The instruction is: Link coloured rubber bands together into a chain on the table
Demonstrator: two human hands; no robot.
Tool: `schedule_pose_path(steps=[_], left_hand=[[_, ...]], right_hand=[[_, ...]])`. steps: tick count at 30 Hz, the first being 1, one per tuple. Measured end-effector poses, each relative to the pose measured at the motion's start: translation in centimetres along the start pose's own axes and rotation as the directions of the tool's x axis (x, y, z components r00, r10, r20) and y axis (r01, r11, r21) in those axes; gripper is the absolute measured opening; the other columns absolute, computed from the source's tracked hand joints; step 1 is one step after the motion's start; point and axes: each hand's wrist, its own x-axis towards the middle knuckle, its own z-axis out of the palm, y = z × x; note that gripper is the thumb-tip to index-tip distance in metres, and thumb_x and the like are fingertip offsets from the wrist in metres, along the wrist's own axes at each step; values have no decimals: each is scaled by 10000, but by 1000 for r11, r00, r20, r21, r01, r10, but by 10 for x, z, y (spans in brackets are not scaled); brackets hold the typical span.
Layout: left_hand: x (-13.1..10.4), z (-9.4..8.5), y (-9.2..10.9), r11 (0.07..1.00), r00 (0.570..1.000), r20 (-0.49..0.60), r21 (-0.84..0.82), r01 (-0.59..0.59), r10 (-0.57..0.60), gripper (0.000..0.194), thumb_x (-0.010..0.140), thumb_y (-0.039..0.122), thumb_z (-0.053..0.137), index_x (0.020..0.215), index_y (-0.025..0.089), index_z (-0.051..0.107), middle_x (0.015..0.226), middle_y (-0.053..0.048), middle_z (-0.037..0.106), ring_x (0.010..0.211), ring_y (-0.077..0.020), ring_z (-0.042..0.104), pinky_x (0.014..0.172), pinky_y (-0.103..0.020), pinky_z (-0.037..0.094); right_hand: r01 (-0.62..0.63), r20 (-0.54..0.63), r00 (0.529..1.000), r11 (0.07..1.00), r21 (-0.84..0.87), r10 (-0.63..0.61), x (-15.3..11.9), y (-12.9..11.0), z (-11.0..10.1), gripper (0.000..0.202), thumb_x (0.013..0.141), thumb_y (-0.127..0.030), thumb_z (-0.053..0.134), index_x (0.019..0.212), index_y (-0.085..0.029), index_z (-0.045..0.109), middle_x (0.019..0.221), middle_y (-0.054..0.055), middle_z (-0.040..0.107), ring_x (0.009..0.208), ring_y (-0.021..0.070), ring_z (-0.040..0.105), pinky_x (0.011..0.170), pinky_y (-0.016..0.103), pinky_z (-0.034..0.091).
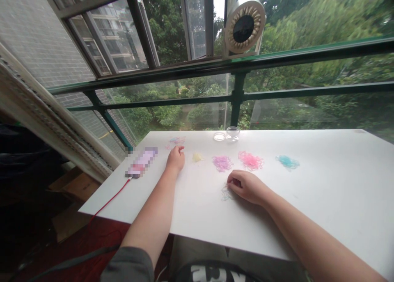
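My left hand (176, 159) rests on the white table with fingers curled, just in front of a small mixed-colour pile of rubber bands (177, 140). Whatever its fingertips hold, if anything, is too small to see. My right hand (246, 186) is closed in a pinch, its fingertips at the edge of a loose pile of pale bluish-green rubber bands (226, 195). Its grip is hidden too. Between and beyond the hands lie separate piles of yellow bands (197, 157), purple bands (222, 163), pink bands (251, 161) and, farther right, teal bands (287, 161).
A clear round container (233, 134) and a flat clear lid (219, 137) stand at the table's (332, 183) far edge. On the left lies a phone (142, 162) with a red cable (111, 198) running off the edge. A round fan (244, 25) sits by the window railing.
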Motion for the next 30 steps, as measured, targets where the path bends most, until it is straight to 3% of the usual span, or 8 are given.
schedule_pose_path(steps=[4, 9, 12, 15, 18, 21, 30], left_hand=[[-4, 3, -1, 998, 991, 128, 63, 17, -25, 225, 757, 147, 444, 929, 179, 586, 974, -68, 652, 926, -177, 581, 865, -314, 415], [-11, 8, 6, 996, 974, 227, -90, 18, 3, 255, 794, 124, 392, 991, 164, 551, 929, -55, 671, 895, -141, 604, 822, -271, 434], [-13, 8, 10, 994, 974, 225, -112, -17, 42, 274, 795, 108, 373, 996, 166, 550, 931, -48, 667, 885, -136, 602, 820, -274, 442], [-17, 8, 15, 991, 972, 194, -47, -126, 133, 254, 765, 178, 479, 1006, 172, 560, 1022, -62, 625, 969, -161, 559, 889, -294, 414], [-24, 13, 24, 961, 942, 214, 38, -273, 259, 476, 657, 367, 638, 1089, 195, 537, 1154, -80, 536, 1082, -211, 480, 974, -329, 342], [-30, 20, 34, 937, 921, 251, 106, -332, 298, 680, 568, 479, 684, 1168, 221, 495, 1238, -82, 463, 1152, -249, 411, 1010, -349, 293], [-23, 31, 34, 938, 932, 249, 156, -308, 264, 227, 720, 299, 571, 918, 230, 657, 1010, -57, 599, 951, -212, 520, 896, -323, 387]], right_hand=[[2, 6, 1000, 1000, -10, -2, 0, -1, 0, 110, 715, -169, 496, 738, -192, 601, 680, 13, 567, 592, 118, 492, 553, 224, 364], [-4, 18, 1000, 1000, -13, 4, 1, 1, 1, 107, 735, -197, 479, 705, -192, 582, 701, 25, 580, 614, 135, 512, 561, 238, 378], [-3, 22, 1000, 1000, -19, 4, 0, 3, 2, 107, 743, -210, 470, 704, -194, 568, 715, 28, 585, 626, 143, 518, 566, 245, 383], [-5, 27, 1000, 1000, -29, 6, 0, 3, 2, 109, 749, -213, 463, 705, -195, 560, 714, 27, 585, 632, 146, 519, 575, 249, 383], [-12, 26, 1000, 999, -38, 13, 1, 1, 1, 111, 750, -218, 462, 695, -191, 555, 703, 25, 582, 629, 144, 514, 575, 248, 378], [-17, 19, 1000, 999, -43, 18, 1, 0, 1, 108, 746, -219, 465, 694, -187, 554, 700, 24, 579, 624, 141, 509, 572, 246, 374], [-8, 9, 1000, 999, -47, 8, 1, 0, 1, 98, 746, -176, 459, 710, -182, 550, 704, 19, 575, 640, 134, 509, 586, 239, 367]])
